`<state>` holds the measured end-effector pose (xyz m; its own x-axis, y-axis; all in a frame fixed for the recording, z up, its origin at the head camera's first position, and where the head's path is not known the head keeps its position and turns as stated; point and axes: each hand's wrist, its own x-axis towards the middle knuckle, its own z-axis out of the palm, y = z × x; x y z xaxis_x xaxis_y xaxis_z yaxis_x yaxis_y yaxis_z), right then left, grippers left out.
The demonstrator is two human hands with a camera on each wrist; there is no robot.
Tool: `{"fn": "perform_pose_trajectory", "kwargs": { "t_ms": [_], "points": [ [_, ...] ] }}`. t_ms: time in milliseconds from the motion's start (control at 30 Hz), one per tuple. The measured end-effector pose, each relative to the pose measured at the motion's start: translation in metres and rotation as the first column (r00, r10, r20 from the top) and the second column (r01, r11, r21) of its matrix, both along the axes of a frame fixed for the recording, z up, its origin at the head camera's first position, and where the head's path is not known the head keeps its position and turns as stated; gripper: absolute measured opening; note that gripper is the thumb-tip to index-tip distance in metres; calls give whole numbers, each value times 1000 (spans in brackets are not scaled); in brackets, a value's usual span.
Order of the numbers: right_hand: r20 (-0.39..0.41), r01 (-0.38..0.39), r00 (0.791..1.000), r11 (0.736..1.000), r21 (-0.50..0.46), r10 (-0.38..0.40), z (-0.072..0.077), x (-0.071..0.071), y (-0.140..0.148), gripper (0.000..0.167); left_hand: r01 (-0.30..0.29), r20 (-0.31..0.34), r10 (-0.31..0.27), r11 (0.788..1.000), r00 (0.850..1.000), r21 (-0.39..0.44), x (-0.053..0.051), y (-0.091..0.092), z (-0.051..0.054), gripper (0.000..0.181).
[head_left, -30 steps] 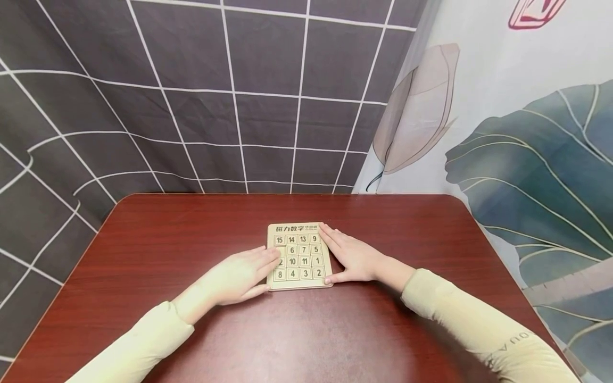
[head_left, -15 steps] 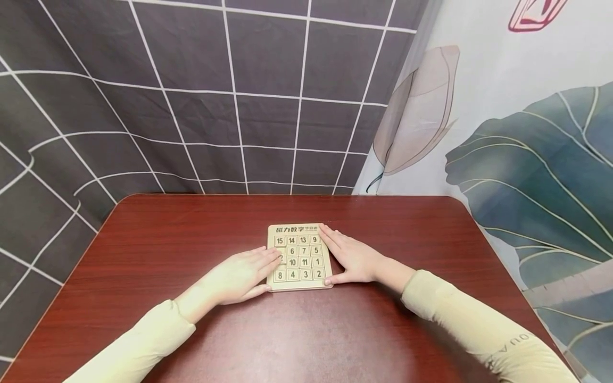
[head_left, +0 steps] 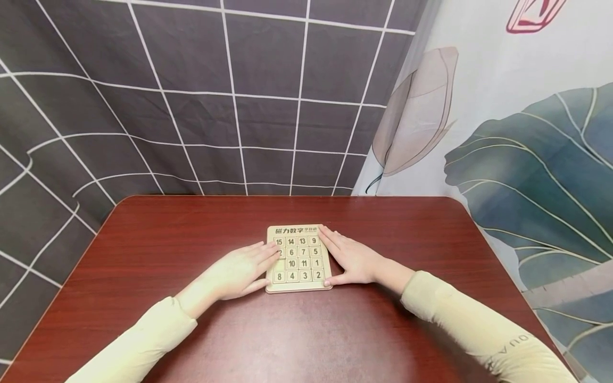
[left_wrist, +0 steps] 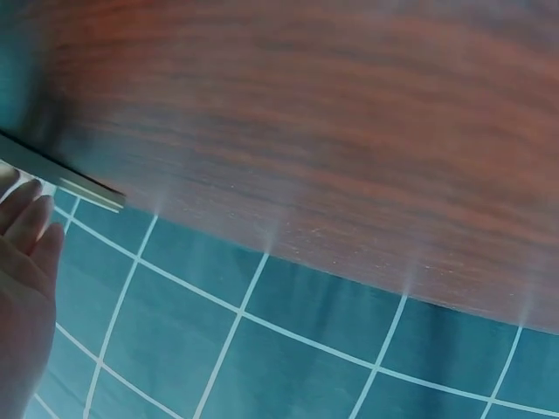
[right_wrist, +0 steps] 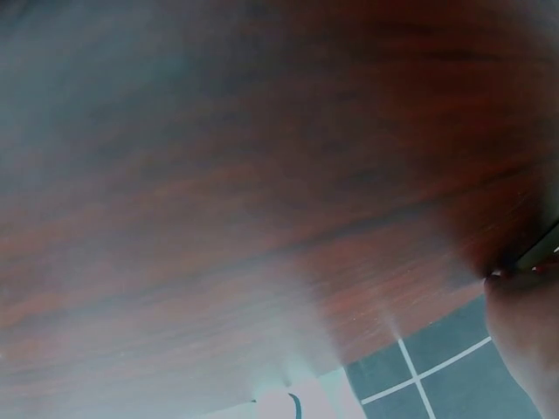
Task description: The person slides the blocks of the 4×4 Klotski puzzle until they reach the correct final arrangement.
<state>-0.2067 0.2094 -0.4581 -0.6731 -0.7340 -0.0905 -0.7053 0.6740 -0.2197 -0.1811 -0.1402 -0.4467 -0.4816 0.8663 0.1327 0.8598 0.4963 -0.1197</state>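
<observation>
A pale wooden number slide puzzle (head_left: 299, 286) lies flat on the table, its numbered tiles in a grid under a printed heading. My left hand (head_left: 239, 272) reaches in from the left with straight fingers. Its fingertips touch the tile marked 12 (head_left: 280, 254), partly covering it, in the left column's second row. Below that tile is a gap, above the 8 tile (head_left: 279, 276). Along the puzzle's right side rests my right hand (head_left: 355, 260), fingers extended to the upper corner and thumb at the lower one. Both wrist views catch only a thin edge of the puzzle (left_wrist: 70, 177).
The reddish-brown wooden table (head_left: 158, 239) has rounded far corners. Behind it hangs a dark curtain with a white grid (head_left: 263, 122). A white curtain with large leaf prints (head_left: 536, 159) hangs to the right.
The 12 tile has slid up from the third row to the second, so the gap is now below it. My left fingertips moved slightly up with it. The right hand stays put.
</observation>
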Motion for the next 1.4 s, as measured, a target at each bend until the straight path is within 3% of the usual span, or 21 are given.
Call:
{"fn": "perform_pose_trajectory", "kwargs": {
  "t_ms": [200,533,733,1100,1400],
  "points": [
    [1,1,1000,1000,1,-1,0,1,0,118,9,-19,-9,1000,1000,23,12,-5,2,64],
    [-4,0,1000,1000,10,0,-2,-1,0,118,128,-87,-121,988,989,85,33,-7,-5,63],
    [-2,2,1000,1000,17,-2,-4,-3,2,119,130,-112,-121,989,986,74,30,-7,-8,64],
    [-4,5,1000,1000,16,-5,-3,-2,1,119,78,-123,-71,996,990,53,18,-4,-7,65],
    [2,5,1000,1000,6,-5,-2,-1,0,118,104,-126,-95,992,988,70,21,-1,-6,66]
  ]
}}
